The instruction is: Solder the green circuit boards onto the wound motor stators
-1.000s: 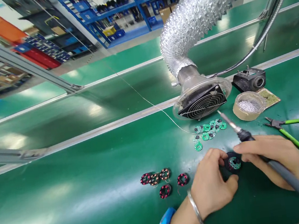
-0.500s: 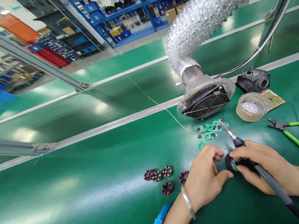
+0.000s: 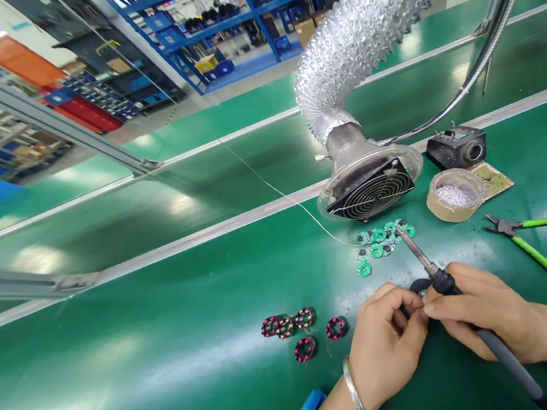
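My right hand is closed around a soldering iron, whose bare metal tip points up and away toward the small green circuit boards. Its fingertips also meet a round black part, mostly covered by both hands. My left hand pinches at the near left side of that part, thumb and forefinger touching the right fingertips; the exact grip is hidden. Left of this hand lie several small wound coil rings with pink or copper windings.
A fume extractor on a silver duct hangs over the bench. To the right are a black holder, a round tub of metal shavings and green-handled cutters. A thin wire crosses the bench to the boards.
My left hand has closed its fingers and come against the right fingertips at the black part. The soldering iron stays in my right hand. The whole view has shifted slightly.
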Motion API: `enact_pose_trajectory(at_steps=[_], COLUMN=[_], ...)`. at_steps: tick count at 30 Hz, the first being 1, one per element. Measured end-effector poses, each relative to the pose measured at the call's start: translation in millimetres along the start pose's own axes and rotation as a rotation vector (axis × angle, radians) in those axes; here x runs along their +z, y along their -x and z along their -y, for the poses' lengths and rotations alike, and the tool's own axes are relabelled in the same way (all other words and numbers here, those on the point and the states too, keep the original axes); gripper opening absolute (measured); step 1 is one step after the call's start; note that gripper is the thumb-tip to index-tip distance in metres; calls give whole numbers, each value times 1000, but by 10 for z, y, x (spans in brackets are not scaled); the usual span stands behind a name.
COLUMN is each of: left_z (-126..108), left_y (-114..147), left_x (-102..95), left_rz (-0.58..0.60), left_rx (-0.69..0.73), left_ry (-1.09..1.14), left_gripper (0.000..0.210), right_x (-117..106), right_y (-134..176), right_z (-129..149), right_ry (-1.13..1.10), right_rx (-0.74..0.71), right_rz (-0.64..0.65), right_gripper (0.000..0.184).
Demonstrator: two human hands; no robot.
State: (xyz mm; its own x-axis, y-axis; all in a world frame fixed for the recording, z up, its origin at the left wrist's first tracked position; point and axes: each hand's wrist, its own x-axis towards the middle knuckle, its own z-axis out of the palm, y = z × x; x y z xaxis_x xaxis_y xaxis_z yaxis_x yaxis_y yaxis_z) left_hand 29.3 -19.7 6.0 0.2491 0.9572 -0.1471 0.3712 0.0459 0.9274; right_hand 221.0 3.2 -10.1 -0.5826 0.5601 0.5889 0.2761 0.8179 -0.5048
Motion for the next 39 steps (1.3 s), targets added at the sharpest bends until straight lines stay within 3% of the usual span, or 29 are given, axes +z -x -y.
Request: enact_pose_trajectory(at_steps=[9, 18, 26, 30, 34, 39], left_z=[-22, -12, -8, 19, 30, 40], left_y=[9, 13, 20, 31, 24, 4], left_x=[8, -14, 30, 50, 60, 74], left_rz=[-13, -13, -39, -60, -61, -72], left_rx=[-25, -154, -133, -140, -157, -163], left_ry=[-2, 62, 35, 11, 17, 11], left_gripper=[12, 11, 15, 15, 12, 13], right_x=[31, -17, -25, -118, -307, -430], right_y=[7, -90, -111, -136, -149, -129], right_z=[-25, 12, 9, 49, 168, 374], right_ry=[23, 43, 19, 20, 62, 82], right_rx=[-9, -23, -19, -25, 63, 141], right_rz=[35, 84, 107, 42, -5, -19], right_gripper=[33, 31, 33, 39, 43, 27])
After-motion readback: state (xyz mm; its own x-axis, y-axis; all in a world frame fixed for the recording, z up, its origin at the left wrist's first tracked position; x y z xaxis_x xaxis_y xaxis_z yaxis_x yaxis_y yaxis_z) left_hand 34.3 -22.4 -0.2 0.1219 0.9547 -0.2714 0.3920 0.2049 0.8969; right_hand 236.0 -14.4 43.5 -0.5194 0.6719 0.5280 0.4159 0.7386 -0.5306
